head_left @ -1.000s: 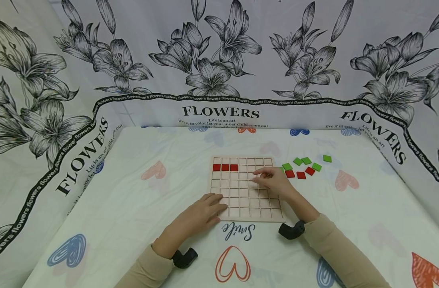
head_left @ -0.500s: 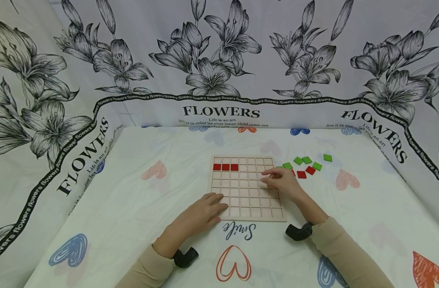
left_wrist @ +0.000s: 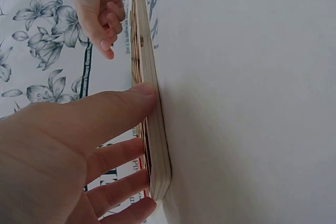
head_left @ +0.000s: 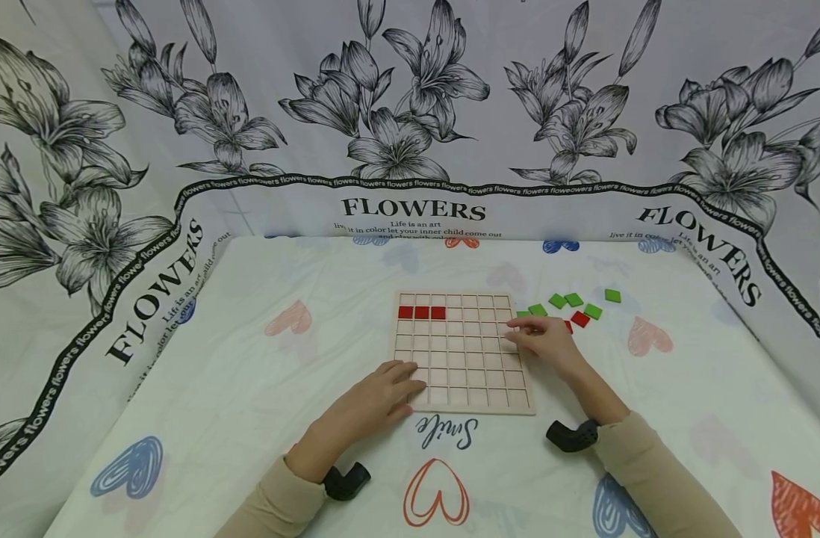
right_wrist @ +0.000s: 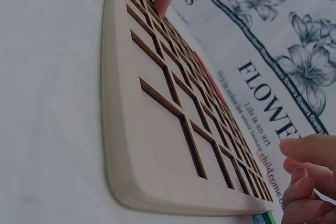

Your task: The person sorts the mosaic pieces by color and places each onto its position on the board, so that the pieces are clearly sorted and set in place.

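Three small red square tiles (head_left: 420, 312) sit side by side in the far-left cells of the pale wooden grid board (head_left: 461, 351), which lies flat on the white cloth printed with hearts (head_left: 249, 373). Loose tiles lie just right of the board's far corner: several green square tiles (head_left: 564, 301) and a red one (head_left: 580, 319) (others are partly hidden by the fingers).

The right hand (head_left: 547, 338) hovers over the board's right edge, its fingers loosely curled with the tips close together; it seems to hold nothing, though a tile pinched under the fingertips could not be ruled out. The left hand (head_left: 376, 396) rests flat with straight fingers on the board's near-left corner, pressing it down, as the left wrist view shows (left_wrist: 79, 145).

Judging by looks, the tiles are light, rigid and smooth, thin enough that they are best taken by two opposite edges between thumb and forefinger. A flat one could be hard to lift off soft cloth; tipping an edge up first would likely help. The board looks stiff and light, apt to slide unless steadied.
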{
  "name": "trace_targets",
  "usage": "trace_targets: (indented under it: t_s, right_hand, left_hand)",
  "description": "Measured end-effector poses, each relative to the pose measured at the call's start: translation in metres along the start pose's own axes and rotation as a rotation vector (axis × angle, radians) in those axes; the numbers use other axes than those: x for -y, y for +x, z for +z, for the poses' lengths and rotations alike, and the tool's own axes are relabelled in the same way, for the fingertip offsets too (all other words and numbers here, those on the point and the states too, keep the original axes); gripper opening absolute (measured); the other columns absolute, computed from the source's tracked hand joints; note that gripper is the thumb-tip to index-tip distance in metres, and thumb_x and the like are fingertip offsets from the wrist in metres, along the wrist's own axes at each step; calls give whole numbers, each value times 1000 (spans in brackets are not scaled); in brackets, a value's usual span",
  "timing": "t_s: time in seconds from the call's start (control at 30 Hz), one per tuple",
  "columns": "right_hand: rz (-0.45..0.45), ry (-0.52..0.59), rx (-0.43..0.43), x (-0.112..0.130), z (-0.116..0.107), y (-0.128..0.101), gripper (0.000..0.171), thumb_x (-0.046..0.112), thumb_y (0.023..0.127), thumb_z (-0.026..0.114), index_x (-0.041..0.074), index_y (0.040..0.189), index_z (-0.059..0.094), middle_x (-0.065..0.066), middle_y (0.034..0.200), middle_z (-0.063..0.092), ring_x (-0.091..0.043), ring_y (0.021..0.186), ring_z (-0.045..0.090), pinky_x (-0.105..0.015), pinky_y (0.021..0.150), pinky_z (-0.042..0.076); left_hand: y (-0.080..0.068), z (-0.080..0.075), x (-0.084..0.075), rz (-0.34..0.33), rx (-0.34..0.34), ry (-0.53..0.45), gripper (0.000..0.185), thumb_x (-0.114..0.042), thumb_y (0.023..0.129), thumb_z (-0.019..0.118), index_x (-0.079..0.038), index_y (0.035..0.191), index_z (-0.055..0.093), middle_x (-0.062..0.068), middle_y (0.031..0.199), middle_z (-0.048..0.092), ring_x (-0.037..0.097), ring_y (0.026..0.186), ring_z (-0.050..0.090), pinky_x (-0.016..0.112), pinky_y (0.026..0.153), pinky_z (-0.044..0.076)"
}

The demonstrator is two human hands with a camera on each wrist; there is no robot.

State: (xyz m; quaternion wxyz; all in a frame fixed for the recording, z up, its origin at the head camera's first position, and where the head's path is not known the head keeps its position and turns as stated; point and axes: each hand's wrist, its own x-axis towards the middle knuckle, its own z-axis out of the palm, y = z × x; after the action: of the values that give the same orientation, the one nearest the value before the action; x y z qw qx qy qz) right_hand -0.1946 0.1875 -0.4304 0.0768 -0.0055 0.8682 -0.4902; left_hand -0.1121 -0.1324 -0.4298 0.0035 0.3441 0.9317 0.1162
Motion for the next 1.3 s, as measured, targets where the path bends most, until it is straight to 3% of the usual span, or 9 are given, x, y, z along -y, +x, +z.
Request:
trace_targets:
  t_s: [0.3,0.9,1.1,1.3]
  right_hand:
    - [55,-8,-52,-3,-9,1,36,23,90,68,2,118,66,9,63,47,-7,59,44,-19,55,40]
    - [64,-77,-182,-30,-22,8,36,25,88,70,4,117,68,6,74,51,-5,62,46,-17,50,40]
    - [114,-76,-262,-34,-22,11,37,24,86,72,4,117,68,7,69,49,-4,54,44,-18,46,39]
    - [167,-83,-283,-36,-23,13,42,26,86,73,4,121,66,6,65,47,-6,50,43,-19,44,37]
  left_hand:
    - [0,-2,-1,-6,11,-11,37,-23,92,64,-14,128,62,14,142,54,32,132,49,43,108,47]
    - [0,-2,-2,-8,4,-16,36,-22,91,65,-14,127,62,13,141,55,32,132,50,44,107,48]
    - [-1,-1,-1,-14,4,-18,36,-22,91,65,-14,127,62,13,141,54,32,133,49,44,108,47]
    - [-1,-1,0,-9,1,-18,36,-22,92,64,-14,127,62,13,141,54,31,133,49,43,108,47]
